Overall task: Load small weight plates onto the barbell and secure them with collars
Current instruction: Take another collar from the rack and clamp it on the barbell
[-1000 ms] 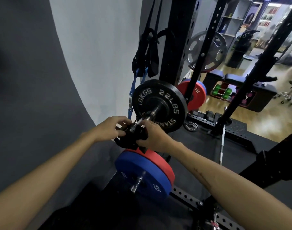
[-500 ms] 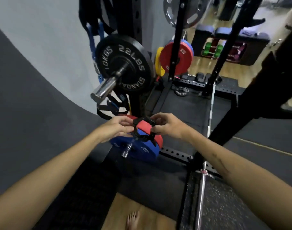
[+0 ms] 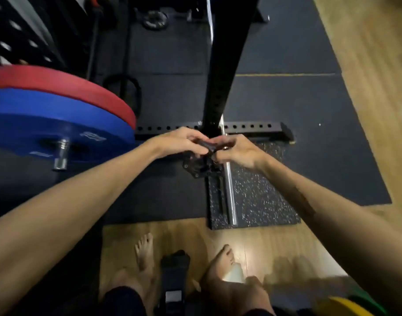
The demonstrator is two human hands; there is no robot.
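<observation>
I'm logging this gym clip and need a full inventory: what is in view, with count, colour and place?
collar: one, black, centre, held in both hands
blue plate: one, blue, left, on a steel peg
red plate: one, red, directly behind the blue plate
steel bar: one, silver, on the speckled mat
rack upright: one, black, centre
small plate: one, dark, floor at top
yellow plate: one, yellow, bottom right corner
feet: two, bare, bottom centre
left hand; right hand: both gripping the collar

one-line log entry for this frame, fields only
stage: collar in hand | left hand: on collar | right hand: on collar | barbell: out of view
</observation>
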